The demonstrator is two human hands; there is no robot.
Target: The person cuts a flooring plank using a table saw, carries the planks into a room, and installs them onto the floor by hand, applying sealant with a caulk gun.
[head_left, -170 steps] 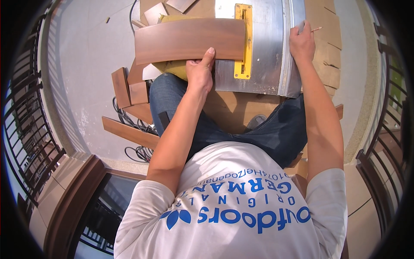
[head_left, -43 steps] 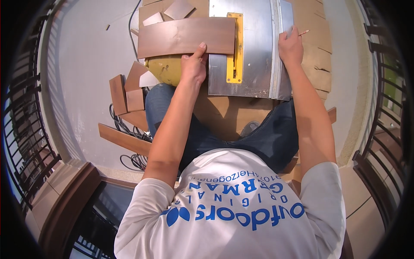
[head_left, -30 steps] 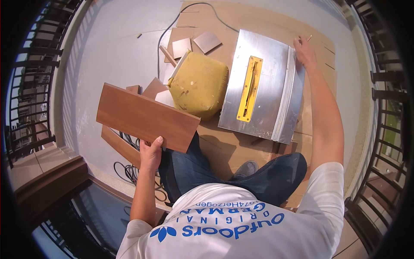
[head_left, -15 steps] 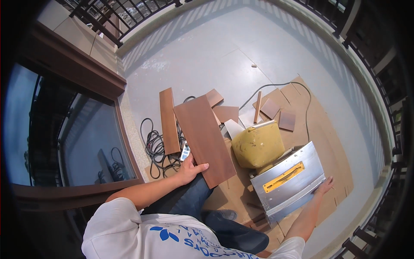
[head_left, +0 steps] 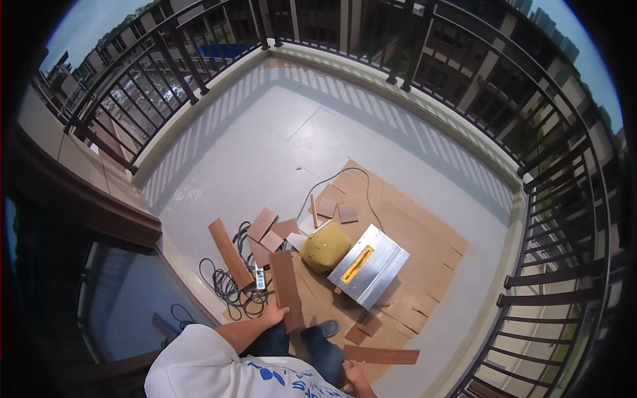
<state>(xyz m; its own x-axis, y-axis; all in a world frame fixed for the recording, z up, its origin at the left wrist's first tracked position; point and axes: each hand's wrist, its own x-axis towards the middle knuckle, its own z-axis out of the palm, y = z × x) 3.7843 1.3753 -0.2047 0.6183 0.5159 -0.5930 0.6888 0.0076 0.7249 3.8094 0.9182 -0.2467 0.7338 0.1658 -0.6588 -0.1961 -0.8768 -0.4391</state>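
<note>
My left hand point(head_left: 275, 314) is closed on the lower end of a reddish-brown wooden board point(head_left: 285, 282), which slants up and away from me. Lower right, my right hand point(head_left: 355, 373) grips the left end of another wooden board point(head_left: 388, 356); its fingers are partly hidden by the angle. Beyond the hands stands a small table saw point(head_left: 381, 268) with a bare metal top, a yellow slotted insert point(head_left: 357, 264) and a bulky yellow body point(head_left: 325, 247). Two short wood pieces point(head_left: 363, 329) lie between the saw and the right-hand board.
Flattened cardboard point(head_left: 424, 245) covers part of the grey floor point(head_left: 245, 146). Left are a long board point(head_left: 230, 252), tangled black cable point(head_left: 229, 285) and a white power strip point(head_left: 260, 278). Several wood offcuts point(head_left: 262, 224) lie behind the saw. A dark railing point(head_left: 398, 50) and glass door point(head_left: 126, 298) border the space.
My right hand has left the saw's edge and come back toward me, onto a board at lower right. The left hand still holds its board, now turned narrower. The view has tilted up and right.
</note>
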